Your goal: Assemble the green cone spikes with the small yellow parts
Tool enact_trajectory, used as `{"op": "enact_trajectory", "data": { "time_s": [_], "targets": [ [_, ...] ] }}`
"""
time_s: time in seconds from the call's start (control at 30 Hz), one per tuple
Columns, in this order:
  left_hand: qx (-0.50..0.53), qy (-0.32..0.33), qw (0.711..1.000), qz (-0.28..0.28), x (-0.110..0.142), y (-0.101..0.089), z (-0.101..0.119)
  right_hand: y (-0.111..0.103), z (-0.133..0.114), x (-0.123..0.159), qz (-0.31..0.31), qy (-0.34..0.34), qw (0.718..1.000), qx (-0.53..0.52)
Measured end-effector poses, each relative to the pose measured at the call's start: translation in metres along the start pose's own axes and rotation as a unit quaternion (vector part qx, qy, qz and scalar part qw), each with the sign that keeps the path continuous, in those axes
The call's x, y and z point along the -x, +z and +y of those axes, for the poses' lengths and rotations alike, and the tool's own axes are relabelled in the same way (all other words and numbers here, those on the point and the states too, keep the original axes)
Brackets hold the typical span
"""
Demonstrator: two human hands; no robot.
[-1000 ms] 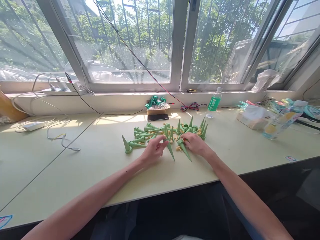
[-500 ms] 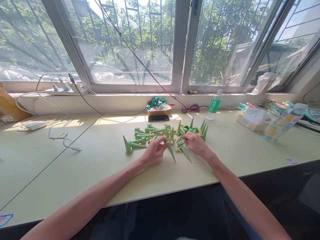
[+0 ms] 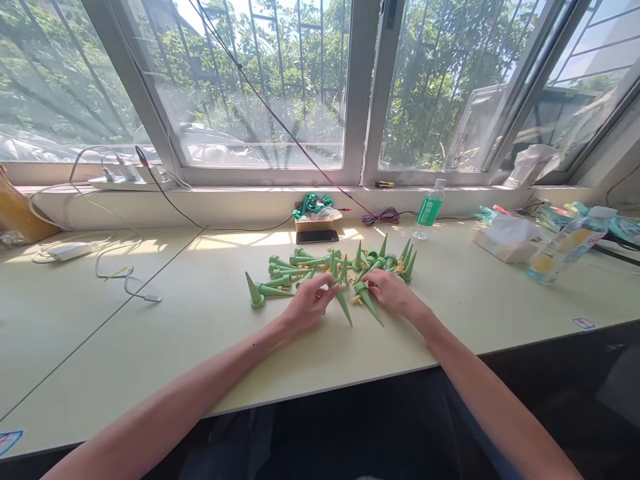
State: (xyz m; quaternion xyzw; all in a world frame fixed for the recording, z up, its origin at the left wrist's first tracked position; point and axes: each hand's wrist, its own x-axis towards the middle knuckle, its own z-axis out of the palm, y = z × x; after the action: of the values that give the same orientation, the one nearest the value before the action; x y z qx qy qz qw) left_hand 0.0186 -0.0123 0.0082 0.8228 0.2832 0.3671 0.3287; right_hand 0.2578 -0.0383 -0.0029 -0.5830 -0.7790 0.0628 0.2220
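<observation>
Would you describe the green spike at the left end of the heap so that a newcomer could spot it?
On the pale table below the windows, find the heap of green spikes. At its left end, this spike stands upright on its round base, while its nearest neighbours lie down.

Place: workroom or office, cannot tell which
Worktop (image 3: 200,353): long, pale, set against a windowed wall
Windows (image 3: 260,87): barred, trees outside
Back-left corner: power strip (image 3: 123,180), cables
</observation>
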Motion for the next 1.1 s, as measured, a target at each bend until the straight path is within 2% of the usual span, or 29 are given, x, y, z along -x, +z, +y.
{"op": "enact_trajectory", "data": {
  "time_s": [0.2,0.4,0.53,0.77,0.83,0.97,1.1],
  "targets": [
    [0.015,-0.004,1.000,0.000,0.000,0.000,0.000,0.000,-0.001,-0.001,0.004,0.002,1.000,0.014],
    [0.009,-0.006,1.000,0.000,0.001,0.000,0.001,0.001,-0.001,-0.002,0.035,0.009,0.999,-0.024],
    [0.006,-0.004,1.000,0.001,0.001,0.000,0.000,-0.002,-0.004,-0.003,0.092,0.010,0.994,-0.060],
    [0.037,-0.024,0.999,-0.008,0.002,0.000,0.000,-0.014,-0.022,0.001,0.183,-0.038,0.972,-0.142],
    [0.051,-0.035,0.998,-0.012,0.002,0.000,0.001,-0.016,-0.031,0.003,0.175,-0.032,0.964,-0.199],
    [0.070,-0.047,0.996,-0.020,0.003,0.000,0.004,-0.016,-0.045,0.005,0.092,-0.020,0.940,-0.329],
    [0.072,-0.053,0.996,-0.026,0.003,0.001,0.006,-0.009,-0.045,0.000,0.078,-0.020,0.912,-0.402]
  ]
}}
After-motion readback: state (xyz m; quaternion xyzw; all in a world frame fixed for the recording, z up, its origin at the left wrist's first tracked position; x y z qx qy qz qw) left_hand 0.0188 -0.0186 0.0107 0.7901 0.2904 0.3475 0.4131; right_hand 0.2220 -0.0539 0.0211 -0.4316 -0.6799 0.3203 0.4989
